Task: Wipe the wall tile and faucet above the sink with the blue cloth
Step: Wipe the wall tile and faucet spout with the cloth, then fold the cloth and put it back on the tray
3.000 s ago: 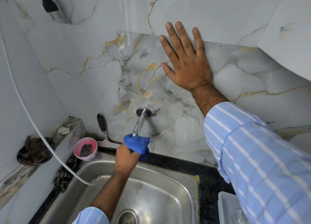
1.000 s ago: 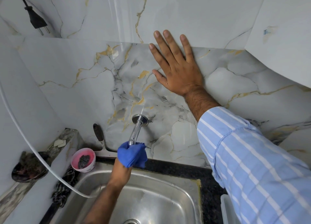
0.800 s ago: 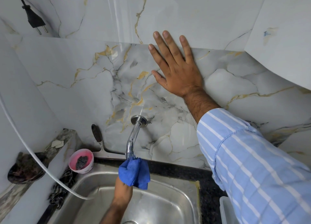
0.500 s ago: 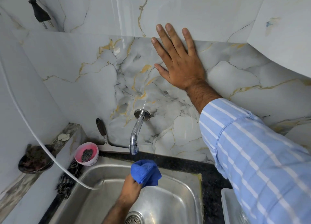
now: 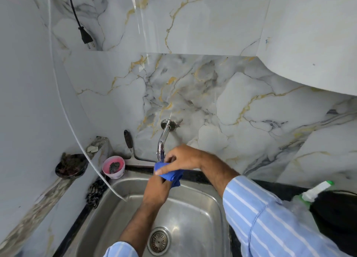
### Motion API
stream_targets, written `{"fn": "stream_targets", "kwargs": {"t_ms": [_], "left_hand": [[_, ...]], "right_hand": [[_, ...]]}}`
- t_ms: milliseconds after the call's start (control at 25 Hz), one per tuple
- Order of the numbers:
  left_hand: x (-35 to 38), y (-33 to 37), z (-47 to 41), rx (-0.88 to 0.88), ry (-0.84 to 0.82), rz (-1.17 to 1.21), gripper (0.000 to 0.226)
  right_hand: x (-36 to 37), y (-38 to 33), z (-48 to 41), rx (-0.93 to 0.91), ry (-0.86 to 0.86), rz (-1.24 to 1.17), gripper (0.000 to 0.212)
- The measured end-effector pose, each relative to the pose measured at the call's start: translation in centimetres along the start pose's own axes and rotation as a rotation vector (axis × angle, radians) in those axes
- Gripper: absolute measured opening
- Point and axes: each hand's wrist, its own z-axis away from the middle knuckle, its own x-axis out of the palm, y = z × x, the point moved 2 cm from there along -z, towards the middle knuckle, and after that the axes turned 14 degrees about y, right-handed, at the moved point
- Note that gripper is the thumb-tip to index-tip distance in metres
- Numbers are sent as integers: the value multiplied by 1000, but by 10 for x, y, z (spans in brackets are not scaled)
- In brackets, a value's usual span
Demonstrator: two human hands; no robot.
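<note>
The chrome faucet (image 5: 163,136) juts from the marbled wall tile (image 5: 222,106) and curves down over the steel sink (image 5: 202,214). Just under its spout both hands meet on the bunched blue cloth (image 5: 172,176). My left hand (image 5: 156,189) grips the cloth from below. My right hand (image 5: 182,158) lies across its top with fingers closed on it, close beside the spout tip.
A pink cup (image 5: 114,166) with a dark scrubber stands at the sink's back left, with a black-handled scraper (image 5: 129,144) behind it. A white hose (image 5: 81,140) hangs into the sink. A black plug (image 5: 86,37) dangles on the wall. A green-capped bottle (image 5: 316,191) lies at right.
My right hand has left the wall tile and come down onto the blue cloth. My left hand has drawn the cloth off the faucet to just below the spout.
</note>
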Motion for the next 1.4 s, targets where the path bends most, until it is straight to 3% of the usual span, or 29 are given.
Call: {"fn": "stream_targets", "kwargs": {"t_ms": [120, 200, 360, 440, 480, 600, 720, 840, 960, 1160, 1280, 1400], "left_hand": [[-7, 13, 8, -41, 50, -188, 28], [-13, 26, 18, -26, 77, -203, 47], [-30, 45, 28, 67, 101, 157, 95], [-41, 58, 24, 186, -14, 279, 109], [-45, 67, 22, 235, -111, 262, 101], [-47, 91, 21, 190, -422, 271, 41], [-37, 93, 27, 41, -540, 365, 16], [-17, 94, 40, -19, -507, 358, 18], [11, 99, 55, -71, -471, 369, 28], [72, 79, 84, -305, -738, 396, 60], [117, 71, 109, -344, -776, 279, 44], [170, 74, 140, -321, -736, 162, 32]], "right_hand": [[-2, -6, 29, -33, 66, 24, 34], [-11, -13, 48, 4, 120, -6, 28], [-43, -22, 83, 72, 217, -111, 26], [-56, -20, 98, 89, 223, -172, 24], [-62, -20, 107, 90, 214, -194, 23], [-74, -11, 132, 120, 203, -268, 26], [-73, 17, 161, 247, 220, -466, 19], [-66, 52, 195, 333, 264, -672, 8], [-57, 92, 229, 422, 349, -716, 15], [-27, 176, 285, 661, 454, -838, 24], [-5, 219, 329, 804, 410, -852, 20], [12, 263, 367, 967, 474, -738, 27]]}}
